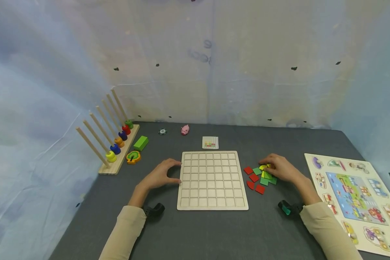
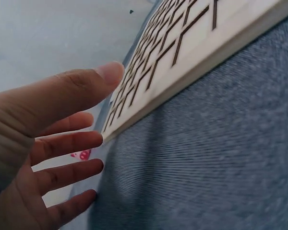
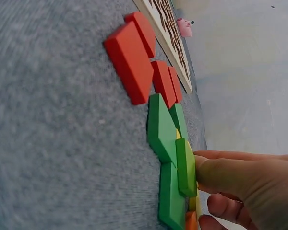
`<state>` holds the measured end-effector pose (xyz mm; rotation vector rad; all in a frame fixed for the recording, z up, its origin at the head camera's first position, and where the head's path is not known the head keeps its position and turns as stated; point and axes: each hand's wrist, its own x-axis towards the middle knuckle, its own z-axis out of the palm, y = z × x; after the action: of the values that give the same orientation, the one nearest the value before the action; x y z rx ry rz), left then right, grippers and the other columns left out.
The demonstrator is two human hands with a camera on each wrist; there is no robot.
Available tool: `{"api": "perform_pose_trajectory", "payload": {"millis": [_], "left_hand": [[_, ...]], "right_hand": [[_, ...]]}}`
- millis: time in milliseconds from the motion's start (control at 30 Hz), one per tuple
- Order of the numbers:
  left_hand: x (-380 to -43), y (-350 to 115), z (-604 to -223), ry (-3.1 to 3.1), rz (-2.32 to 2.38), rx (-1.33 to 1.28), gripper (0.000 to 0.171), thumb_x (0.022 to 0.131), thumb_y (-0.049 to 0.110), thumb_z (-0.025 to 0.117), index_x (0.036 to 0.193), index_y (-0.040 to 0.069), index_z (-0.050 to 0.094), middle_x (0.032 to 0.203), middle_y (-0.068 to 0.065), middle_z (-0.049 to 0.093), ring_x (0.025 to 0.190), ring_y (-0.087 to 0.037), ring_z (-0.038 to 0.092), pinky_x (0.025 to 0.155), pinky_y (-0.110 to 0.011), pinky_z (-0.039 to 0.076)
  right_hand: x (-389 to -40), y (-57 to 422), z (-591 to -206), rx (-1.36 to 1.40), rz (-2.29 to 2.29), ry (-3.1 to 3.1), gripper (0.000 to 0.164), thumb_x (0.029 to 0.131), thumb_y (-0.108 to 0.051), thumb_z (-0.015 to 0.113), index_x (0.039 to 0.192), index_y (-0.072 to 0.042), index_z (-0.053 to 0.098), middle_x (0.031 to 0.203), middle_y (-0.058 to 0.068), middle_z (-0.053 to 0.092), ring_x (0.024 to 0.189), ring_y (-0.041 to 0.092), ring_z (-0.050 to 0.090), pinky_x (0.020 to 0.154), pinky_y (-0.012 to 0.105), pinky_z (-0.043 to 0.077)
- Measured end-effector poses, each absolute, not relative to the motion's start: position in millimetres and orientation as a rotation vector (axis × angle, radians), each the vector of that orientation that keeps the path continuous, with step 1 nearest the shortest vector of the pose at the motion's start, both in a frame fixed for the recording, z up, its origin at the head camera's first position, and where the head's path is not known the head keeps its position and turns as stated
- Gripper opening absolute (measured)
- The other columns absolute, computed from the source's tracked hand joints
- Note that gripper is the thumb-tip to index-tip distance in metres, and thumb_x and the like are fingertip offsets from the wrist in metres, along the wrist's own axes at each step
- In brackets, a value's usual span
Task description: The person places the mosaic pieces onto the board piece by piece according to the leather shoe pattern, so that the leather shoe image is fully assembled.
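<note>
"Where do you see the left hand [image 1: 162, 175]?"

"From my station I see it at the left edge of the pale gridded board [image 1: 212, 180], which lies mid-desk [image 1: 195, 234]. The fingers [image 2: 72, 143] are spread well apart and grip nothing; I can't tell whether they touch the rim"

"And the right hand [image 1: 281, 168]?"

"I have it just right of the board, bent over the bunched green tiles [image 1: 264, 181] and yellow tiles [image 1: 265, 175]. The thumb [image 3: 225, 175] is at a light-green tile [image 3: 186, 167], but I can't tell whether the fingers clamp it. The red tiles [image 1: 254, 177] lie to the left, nearer the board"

"What else is on your feed?"

"I see a small card [image 1: 210, 142] just past the board's far edge, with a pink pig [image 1: 185, 130] farther back to its left. On the far left stands a peg stand [image 1: 115, 168], a green block [image 1: 141, 143] beside it. A picture puzzle [image 1: 357, 198] lies at the right"
</note>
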<state>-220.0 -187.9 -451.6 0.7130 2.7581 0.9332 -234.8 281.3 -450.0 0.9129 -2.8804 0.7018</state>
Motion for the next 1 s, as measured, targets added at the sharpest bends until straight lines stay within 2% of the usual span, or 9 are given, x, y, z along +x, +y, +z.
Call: {"api": "perform_pose_trajectory", "payload": {"millis": [133, 267, 467, 567, 1000], "left_hand": [[-220, -188, -459, 2.757, 0.916, 0.689, 0.070, 0.073, 0.036, 0.079, 0.132, 0.009, 0.051, 0.132, -0.009, 0.047, 0.125, -0.029, 0.038, 0.103, -0.052, 0.027], [-219, -187, -462, 2.772, 0.877, 0.671, 0.073, 0.072, 0.038, 0.079, 0.134, 0.011, 0.050, 0.133, -0.010, 0.045, 0.125, -0.030, 0.035, 0.103, -0.054, 0.025], [-218, -187, -462, 2.775, 0.861, 0.677, 0.073, 0.072, 0.039, 0.079, 0.134, 0.014, 0.049, 0.131, -0.008, 0.044, 0.123, -0.029, 0.035, 0.101, -0.055, 0.026], [-218, -187, -462, 2.774, 0.861, 0.691, 0.072, 0.072, 0.038, 0.079, 0.134, 0.015, 0.050, 0.131, -0.007, 0.044, 0.122, -0.028, 0.035, 0.101, -0.055, 0.026], [-219, -186, -460, 2.763, 0.813, 0.670, 0.072, 0.073, 0.036, 0.079, 0.135, 0.015, 0.049, 0.131, -0.007, 0.043, 0.122, -0.028, 0.034, 0.101, -0.054, 0.027]], "right_hand": [[-234, 282, -452, 0.869, 0.743, -2.896, 0.025, 0.084, -0.004, 0.067, 0.108, -0.001, 0.068, 0.098, 0.011, 0.061, 0.076, 0.016, 0.052, 0.062, 0.028, 0.041], [-234, 282, -453, 0.856, 0.779, -2.876, 0.020, 0.083, -0.004, 0.068, 0.103, -0.001, 0.069, 0.094, 0.010, 0.060, 0.073, 0.016, 0.050, 0.061, 0.027, 0.040], [-238, 274, -453, 0.860, 0.814, -2.791, 0.007, 0.083, -0.006, 0.068, 0.090, -0.007, 0.065, 0.080, -0.001, 0.056, 0.068, 0.008, 0.046, 0.060, 0.027, 0.040], [-241, 263, -451, 0.888, 0.866, -2.756, 0.005, 0.084, -0.008, 0.068, 0.088, -0.008, 0.064, 0.077, -0.005, 0.056, 0.064, 0.004, 0.045, 0.058, 0.026, 0.040], [-243, 175, -438, 1.094, 1.155, -2.760, 0.014, 0.088, -0.008, 0.064, 0.102, -0.007, 0.066, 0.094, 0.002, 0.063, 0.075, 0.010, 0.055, 0.067, 0.026, 0.046]]}}
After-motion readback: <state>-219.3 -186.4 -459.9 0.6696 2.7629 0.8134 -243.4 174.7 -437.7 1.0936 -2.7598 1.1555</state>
